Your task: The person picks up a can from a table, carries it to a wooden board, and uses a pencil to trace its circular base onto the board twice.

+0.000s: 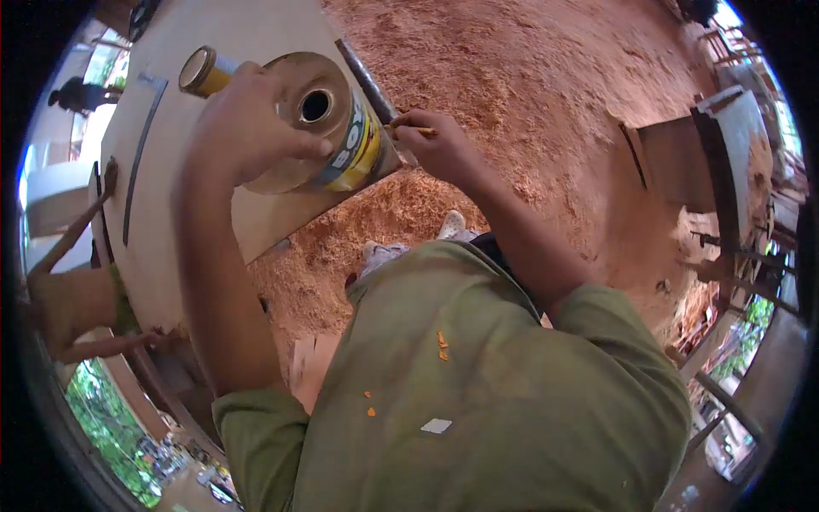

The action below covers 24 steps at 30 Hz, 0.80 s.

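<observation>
My left hand [252, 132] lies over the near left side of a large paint can [354, 149], its thumb across the top and its fingers curled about the can. The can has a yellow, black and grey label and a round dark opening in its top. It stands near the corner of a pale wooden board [264, 222]. My right hand [439, 145] pinches a thin yellow pencil [418, 130], with its tip toward the can's right side by the board's edge. Just beyond my left hand is a small yellow tin [205, 72] with a metal lid.
A long dark strip [143, 162] lies on the board's left part. Another dark bar [367, 81] runs along its right edge. At the left, another person's arm [72, 243] reaches to the board. Wood shavings [512, 77] cover the ground. Wooden benches [682, 162] stand at the right.
</observation>
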Available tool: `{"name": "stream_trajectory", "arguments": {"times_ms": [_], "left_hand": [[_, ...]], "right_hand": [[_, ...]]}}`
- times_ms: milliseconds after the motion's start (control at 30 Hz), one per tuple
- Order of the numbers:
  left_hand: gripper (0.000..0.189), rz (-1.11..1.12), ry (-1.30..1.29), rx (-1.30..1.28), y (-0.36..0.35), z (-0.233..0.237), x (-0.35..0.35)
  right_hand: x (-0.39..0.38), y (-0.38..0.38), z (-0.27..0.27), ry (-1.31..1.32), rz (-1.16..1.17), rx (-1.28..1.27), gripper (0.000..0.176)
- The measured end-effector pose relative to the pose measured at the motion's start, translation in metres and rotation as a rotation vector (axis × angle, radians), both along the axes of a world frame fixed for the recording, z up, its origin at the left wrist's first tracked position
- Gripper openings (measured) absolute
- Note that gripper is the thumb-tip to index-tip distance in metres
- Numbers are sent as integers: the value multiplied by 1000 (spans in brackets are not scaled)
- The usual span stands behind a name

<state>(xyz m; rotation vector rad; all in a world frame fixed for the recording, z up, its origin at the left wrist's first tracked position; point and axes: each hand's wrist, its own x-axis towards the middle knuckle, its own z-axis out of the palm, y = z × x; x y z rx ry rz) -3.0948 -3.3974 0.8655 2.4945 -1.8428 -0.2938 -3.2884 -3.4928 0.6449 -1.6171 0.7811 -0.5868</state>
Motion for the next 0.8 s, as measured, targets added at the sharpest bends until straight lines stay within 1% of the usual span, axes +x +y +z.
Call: {"name": "stream_trajectory", "arguments": {"times_ms": [33,100,133,200,267,333,367,400,467,500,567,600,733,800], "left_hand": [[78,-24,0,1,-2,3,-1],[80,8,-10,104,-8,11,-6],[80,-17,-12,107,-8,9,-5],[77,-38,-49,49,-8,6,-1],[75,-52,-54,74,-9,9,-2],[73,-56,-59,100,-11,10,-3],[72,-65,-66,96,-11,10,-2],[72,-71,-74,91,-10,10,-1],[71,-95,-82,89,-10,12,-2],[71,-109,-91,87,-10,12,-2],[73,-118,-114,115,-11,13,-1],[76,-123,-136,143,-13,13,0],[76,-133,-101,125,-11,7,7],[68,-97,-126,56,-5,5,8]], "right_hand": [[0,1,-6,-25,-9,-25,26],[0,11,-5,-59,-49,-35,25],[-2,16,-6,-59,-74,-33,25],[-5,27,-4,55,-50,-50,28],[-12,43,-1,36,-77,-42,28],[-14,59,-2,39,-98,-201,28],[-14,66,7,118,-106,-210,25],[-13,73,10,119,-116,-210,25],[-10,86,14,191,-122,-511,20],[-7,91,12,191,-126,-512,20],[-1,102,6,256,-115,-615,13],[0,107,6,258,-117,-617,13],[6,132,12,318,-149,-769,12],[9,140,17,330,-138,-826,12]]}}
